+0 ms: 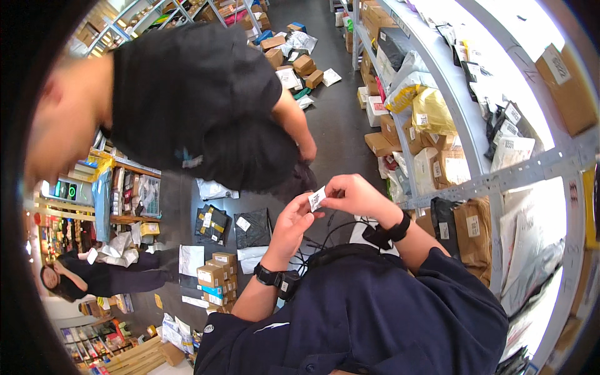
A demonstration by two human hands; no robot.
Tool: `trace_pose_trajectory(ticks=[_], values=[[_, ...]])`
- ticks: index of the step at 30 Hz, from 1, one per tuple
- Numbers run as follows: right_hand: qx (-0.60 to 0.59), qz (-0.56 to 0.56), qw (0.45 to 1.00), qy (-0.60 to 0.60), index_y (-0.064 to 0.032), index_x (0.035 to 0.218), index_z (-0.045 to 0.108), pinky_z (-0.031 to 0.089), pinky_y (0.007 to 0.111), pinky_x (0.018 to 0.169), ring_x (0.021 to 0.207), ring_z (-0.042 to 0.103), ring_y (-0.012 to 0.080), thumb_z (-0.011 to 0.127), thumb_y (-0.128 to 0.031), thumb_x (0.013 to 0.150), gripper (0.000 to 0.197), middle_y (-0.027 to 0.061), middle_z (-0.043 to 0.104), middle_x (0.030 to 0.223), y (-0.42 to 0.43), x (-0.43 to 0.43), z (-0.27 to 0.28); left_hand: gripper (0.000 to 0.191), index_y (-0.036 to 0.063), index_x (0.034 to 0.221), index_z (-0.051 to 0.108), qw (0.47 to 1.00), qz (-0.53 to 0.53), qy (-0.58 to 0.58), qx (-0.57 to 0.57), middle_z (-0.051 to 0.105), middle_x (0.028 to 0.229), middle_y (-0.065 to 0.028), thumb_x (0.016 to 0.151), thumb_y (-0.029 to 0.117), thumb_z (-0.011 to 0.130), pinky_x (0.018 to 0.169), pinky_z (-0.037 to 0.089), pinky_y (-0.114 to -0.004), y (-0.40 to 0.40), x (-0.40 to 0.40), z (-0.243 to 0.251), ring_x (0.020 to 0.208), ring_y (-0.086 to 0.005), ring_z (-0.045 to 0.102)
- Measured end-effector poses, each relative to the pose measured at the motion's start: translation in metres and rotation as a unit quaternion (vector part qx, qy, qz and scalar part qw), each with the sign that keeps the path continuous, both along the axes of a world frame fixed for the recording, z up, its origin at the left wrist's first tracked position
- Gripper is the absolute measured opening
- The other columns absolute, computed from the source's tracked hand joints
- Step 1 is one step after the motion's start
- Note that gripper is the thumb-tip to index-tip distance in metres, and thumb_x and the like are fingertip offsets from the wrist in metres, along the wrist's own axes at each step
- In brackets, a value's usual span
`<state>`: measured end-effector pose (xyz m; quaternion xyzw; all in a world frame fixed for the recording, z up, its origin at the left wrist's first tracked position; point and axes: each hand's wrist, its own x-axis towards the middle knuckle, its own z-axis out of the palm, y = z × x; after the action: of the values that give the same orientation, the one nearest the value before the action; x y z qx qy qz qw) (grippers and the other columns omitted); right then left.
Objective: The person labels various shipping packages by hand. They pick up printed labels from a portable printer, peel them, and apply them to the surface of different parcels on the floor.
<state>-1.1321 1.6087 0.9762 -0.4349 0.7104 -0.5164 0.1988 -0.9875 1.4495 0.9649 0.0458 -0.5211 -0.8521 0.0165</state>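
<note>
A small white paper label (317, 198) with dark print is held up in front of my chest. My left hand (296, 222) pinches its left side between thumb and fingers. At its upper right, my right hand (355, 194) grips it with the fingertips. Both wrists wear black straps with small devices, and dark cables (328, 229) hang beneath the hands. On the floor beyond my left forearm lies a black plastic mailer (253, 228) with a white label. Near it is a stack of cardboard boxes (218, 276).
Just ahead, a person in black (197, 103) bends close to my hands. A metal shelf rack (461, 117) full of parcels stands on my right. Several parcels (300, 65) lie on the floor ahead. Another person (108, 276) stands at the left.
</note>
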Motion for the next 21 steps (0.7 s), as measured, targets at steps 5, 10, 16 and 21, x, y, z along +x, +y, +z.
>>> trace_pose_trajectory(ticks=[5, 10, 16, 21], values=[[-0.007, 0.095, 0.995, 0.021, -0.0010, 0.080, 0.066, 0.049, 0.029, 0.058, 0.061, 0.062, 0.0169, 0.076, -0.017, 0.079, 0.019, 0.0080, 0.064, 0.071, -0.034, -0.099, -0.010, 0.055, -0.0016, 0.138, 0.038, 0.993, 0.085, 0.040, -0.077, 0.044, 0.139, -0.0132, 0.090, 0.013, 0.059, 0.104, 0.039, -0.043, 0.006, -0.067, -0.003, 0.130, -0.0233, 0.042], [-0.028, 0.200, 0.979, 0.032, -0.0009, 0.083, 0.068, 0.051, 0.031, 0.060, 0.066, 0.066, 0.0198, 0.076, -0.015, 0.076, 0.018, 0.0092, 0.066, 0.073, -0.080, -0.187, -0.003, 0.062, -0.0033, 0.142, 0.031, 0.977, 0.192, 0.027, -0.088, 0.038, 0.143, -0.0141, 0.090, 0.014, 0.060, 0.108, 0.034, -0.039, 0.008, -0.131, 0.011, 0.134, -0.0233, 0.039], [-0.001, 0.271, 0.962, -0.041, -0.0012, 0.085, 0.068, 0.051, 0.032, 0.063, 0.068, 0.066, 0.0216, 0.075, -0.014, 0.076, 0.017, 0.0110, 0.066, 0.075, -0.134, -0.247, -0.001, 0.065, -0.0068, 0.143, 0.027, 0.956, 0.277, 0.003, -0.094, 0.038, 0.144, -0.0183, 0.092, 0.017, 0.059, 0.110, 0.032, -0.044, -0.013, -0.182, 0.019, 0.136, -0.0274, 0.037], [0.029, 0.279, 0.958, -0.060, -0.0001, 0.087, 0.068, 0.049, 0.027, 0.062, 0.066, 0.061, 0.0127, 0.075, -0.012, 0.079, 0.016, 0.0065, 0.065, 0.075, -0.189, -0.273, -0.012, 0.059, -0.0071, 0.142, 0.032, 0.936, 0.346, -0.004, -0.065, 0.042, 0.142, -0.0186, 0.092, 0.014, 0.057, 0.108, 0.036, -0.046, -0.057, -0.213, 0.003, 0.134, -0.0280, 0.040]])
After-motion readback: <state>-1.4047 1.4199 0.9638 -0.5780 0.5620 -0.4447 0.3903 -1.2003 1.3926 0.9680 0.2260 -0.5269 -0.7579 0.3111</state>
